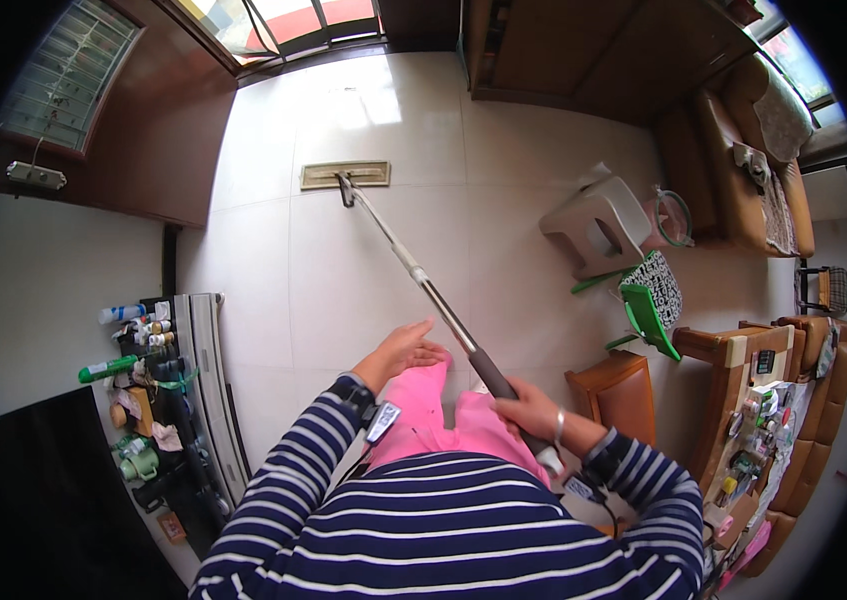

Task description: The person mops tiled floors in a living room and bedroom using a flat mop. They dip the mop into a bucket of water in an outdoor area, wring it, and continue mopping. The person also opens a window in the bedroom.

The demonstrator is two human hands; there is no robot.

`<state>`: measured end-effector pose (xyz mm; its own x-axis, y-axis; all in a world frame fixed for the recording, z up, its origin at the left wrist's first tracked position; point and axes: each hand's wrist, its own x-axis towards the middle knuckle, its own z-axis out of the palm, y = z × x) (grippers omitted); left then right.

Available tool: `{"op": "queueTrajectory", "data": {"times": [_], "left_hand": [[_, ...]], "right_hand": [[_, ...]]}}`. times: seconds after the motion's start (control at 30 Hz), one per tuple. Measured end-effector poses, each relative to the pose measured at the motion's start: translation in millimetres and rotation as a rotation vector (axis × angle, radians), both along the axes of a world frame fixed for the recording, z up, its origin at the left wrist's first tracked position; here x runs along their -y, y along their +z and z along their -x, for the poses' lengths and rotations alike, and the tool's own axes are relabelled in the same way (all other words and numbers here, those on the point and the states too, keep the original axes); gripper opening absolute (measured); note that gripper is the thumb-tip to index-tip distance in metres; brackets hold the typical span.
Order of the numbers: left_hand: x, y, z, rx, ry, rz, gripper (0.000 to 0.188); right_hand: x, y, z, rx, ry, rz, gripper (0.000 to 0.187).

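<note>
The right hand [535,412] wraps round the long silver-and-grey mop [421,277] on the pale tiled floor [343,270], the left hand [400,353] is uncurled and empty, and swinging wide could bump the grey plastic stool [615,205].

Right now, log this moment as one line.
left hand: open, empty | right hand: gripping mop handle | mop head: on tiled floor

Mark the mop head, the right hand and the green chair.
Mop head [367,174]: head view, flat rectangular plate.
Right hand [535,410]: head view, back of the hand.
Green chair [649,317]: head view, green panel.
</note>
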<state>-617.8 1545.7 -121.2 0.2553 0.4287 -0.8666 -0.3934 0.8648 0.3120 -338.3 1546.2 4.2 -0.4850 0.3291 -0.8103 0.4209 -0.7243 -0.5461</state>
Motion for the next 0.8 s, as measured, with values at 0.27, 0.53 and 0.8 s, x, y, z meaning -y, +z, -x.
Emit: {"op": "queueTrajectory", "data": {"times": [0.27, 0.53, 0.8], "left_hand": [[52.5, -69.1, -225.7, 0.153, -0.073, 0.16, 0.031], [89.9, -65.6, -313.8, 0.449, -0.741, 0.219, 0.037], [-14.6, -87.8, -250.3, 0.139, -0.371, 0.137, 0.029]], "right_hand": [[165.8, 77.9, -223.5, 0.215, 0.037, -0.094, 0.045], [292.9, 116.5, -283.7, 0.338, -0.139, -0.145, 0.06], [140.5, 79.5, -207.0, 0.414, 0.1, -0.261, 0.065]]}}
